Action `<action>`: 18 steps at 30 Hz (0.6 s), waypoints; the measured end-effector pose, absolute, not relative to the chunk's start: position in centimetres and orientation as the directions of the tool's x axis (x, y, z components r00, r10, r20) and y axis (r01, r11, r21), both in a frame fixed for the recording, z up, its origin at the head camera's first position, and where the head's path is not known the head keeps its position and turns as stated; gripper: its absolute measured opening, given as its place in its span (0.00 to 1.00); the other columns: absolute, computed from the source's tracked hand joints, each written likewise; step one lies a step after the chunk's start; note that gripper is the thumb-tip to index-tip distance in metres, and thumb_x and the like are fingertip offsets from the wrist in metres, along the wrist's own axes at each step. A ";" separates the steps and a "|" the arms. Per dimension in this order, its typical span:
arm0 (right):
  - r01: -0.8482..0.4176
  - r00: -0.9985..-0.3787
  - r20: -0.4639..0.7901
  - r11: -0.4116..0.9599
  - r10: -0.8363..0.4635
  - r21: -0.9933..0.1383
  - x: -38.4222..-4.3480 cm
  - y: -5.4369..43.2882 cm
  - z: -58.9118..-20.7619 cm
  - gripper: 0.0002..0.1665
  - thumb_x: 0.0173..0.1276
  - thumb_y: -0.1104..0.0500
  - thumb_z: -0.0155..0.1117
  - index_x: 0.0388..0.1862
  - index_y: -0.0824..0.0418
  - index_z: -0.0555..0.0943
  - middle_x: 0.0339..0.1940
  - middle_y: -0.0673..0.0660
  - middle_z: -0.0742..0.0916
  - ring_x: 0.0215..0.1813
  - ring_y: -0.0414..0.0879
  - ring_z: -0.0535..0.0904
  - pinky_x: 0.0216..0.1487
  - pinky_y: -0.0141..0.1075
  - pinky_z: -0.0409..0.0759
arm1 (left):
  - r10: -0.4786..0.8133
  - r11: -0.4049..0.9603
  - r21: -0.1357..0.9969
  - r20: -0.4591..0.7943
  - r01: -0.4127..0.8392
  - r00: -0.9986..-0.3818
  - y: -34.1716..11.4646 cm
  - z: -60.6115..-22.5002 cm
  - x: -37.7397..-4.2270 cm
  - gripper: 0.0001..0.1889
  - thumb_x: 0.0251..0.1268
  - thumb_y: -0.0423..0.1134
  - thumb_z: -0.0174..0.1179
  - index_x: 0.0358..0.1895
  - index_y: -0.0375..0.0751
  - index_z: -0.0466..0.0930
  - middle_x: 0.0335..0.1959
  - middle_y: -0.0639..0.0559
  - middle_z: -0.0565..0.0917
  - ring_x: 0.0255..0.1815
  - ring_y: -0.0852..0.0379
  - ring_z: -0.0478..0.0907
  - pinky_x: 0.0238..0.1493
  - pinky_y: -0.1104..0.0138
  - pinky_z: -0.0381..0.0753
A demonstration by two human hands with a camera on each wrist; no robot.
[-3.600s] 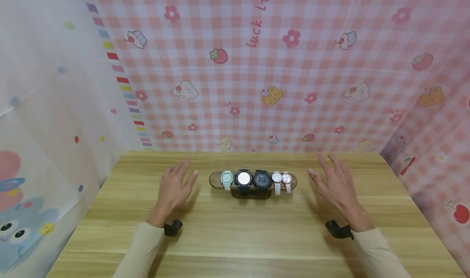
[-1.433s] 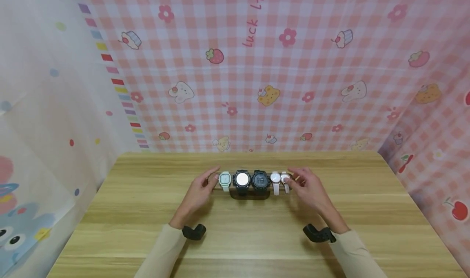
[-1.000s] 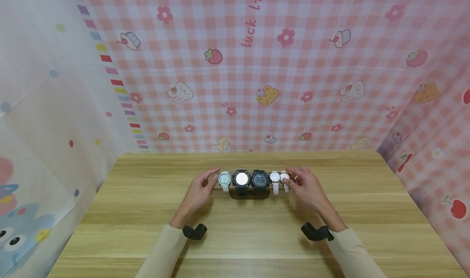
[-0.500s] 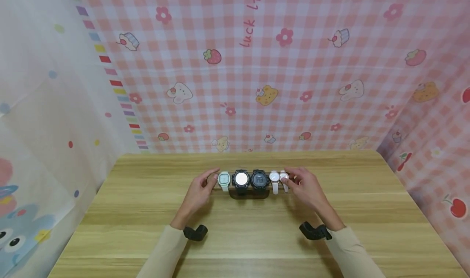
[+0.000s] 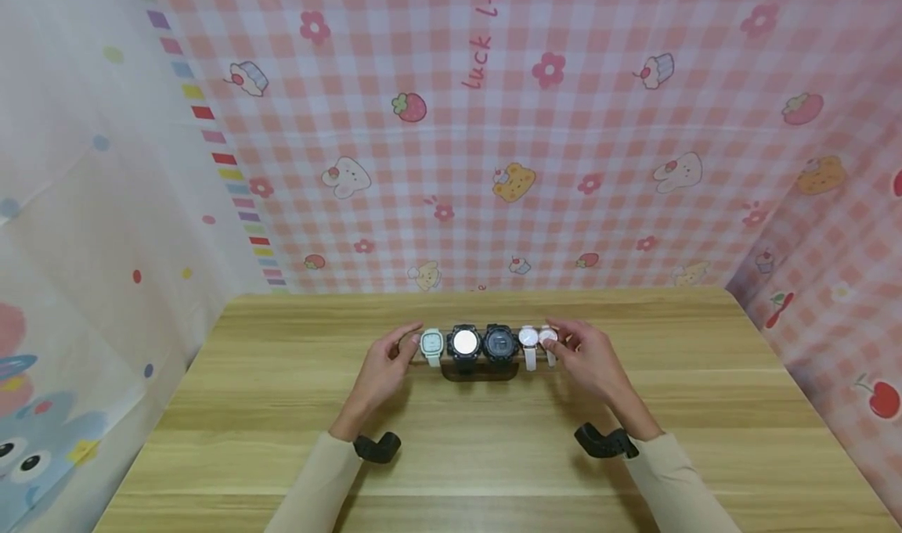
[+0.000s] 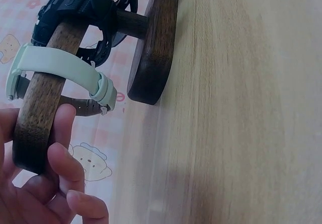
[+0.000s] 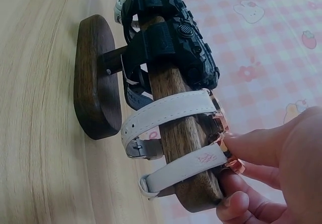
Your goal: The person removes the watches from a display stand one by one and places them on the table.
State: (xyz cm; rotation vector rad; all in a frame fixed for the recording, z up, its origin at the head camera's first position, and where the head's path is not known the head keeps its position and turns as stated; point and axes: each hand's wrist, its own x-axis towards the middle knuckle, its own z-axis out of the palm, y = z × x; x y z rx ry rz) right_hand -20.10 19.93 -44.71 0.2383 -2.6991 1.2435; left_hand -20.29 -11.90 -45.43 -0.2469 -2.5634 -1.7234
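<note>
A dark wooden watch stand point(image 5: 481, 374) holds several wristwatches along its crossbar. My left hand point(image 5: 380, 370) grips the bar's left end, fingers curled around the wood point(image 6: 37, 116), beside a mint-green watch point(image 5: 432, 343). My right hand point(image 5: 595, 367) is at the other end, where thumb and fingers pinch the rose-gold case of the outermost white-strapped watch point(image 7: 187, 169). Its strap still loops around the bar. Another white-strapped watch point(image 7: 168, 108) sits just inward. Two chunky black watches, one with a bright white face point(image 5: 465, 341) and one dark-faced point(image 5: 499, 343), fill the middle.
The stand is near the back of a wooden table point(image 5: 451, 455). Behind it hangs a pink checked cloth point(image 5: 451, 149), with a pale printed curtain point(image 5: 77, 243) at the left. Black wrist mounts point(image 5: 378, 447) sit on both forearms.
Both hands have come in from the sides to the stand's ends, the left onto the bar, the right onto the outermost watch. Over the last second they have barely moved.
</note>
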 end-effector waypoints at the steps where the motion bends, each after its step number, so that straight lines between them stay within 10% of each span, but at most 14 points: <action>1: -0.211 -0.975 0.209 0.635 -0.079 -0.743 -20.0 20.0 -44.7 0.22 0.68 0.64 0.67 0.60 0.68 0.80 0.33 0.57 0.82 0.31 0.44 0.74 0.28 0.32 0.71 | 0.105 0.373 0.915 0.121 0.152 -0.987 -12.0 -45.9 -20.6 0.17 0.77 0.37 0.52 0.63 0.38 0.78 0.49 0.42 0.81 0.29 0.56 0.69 0.31 0.70 0.68; 18: -0.185 -0.982 0.163 0.612 -0.093 -0.769 -19.9 20.9 -44.9 0.22 0.70 0.63 0.64 0.63 0.65 0.78 0.35 0.57 0.81 0.33 0.46 0.75 0.28 0.33 0.73 | 0.119 0.392 0.906 0.124 0.162 -0.985 -12.8 -48.5 -22.1 0.20 0.77 0.46 0.54 0.65 0.43 0.77 0.44 0.48 0.81 0.31 0.57 0.70 0.33 0.68 0.70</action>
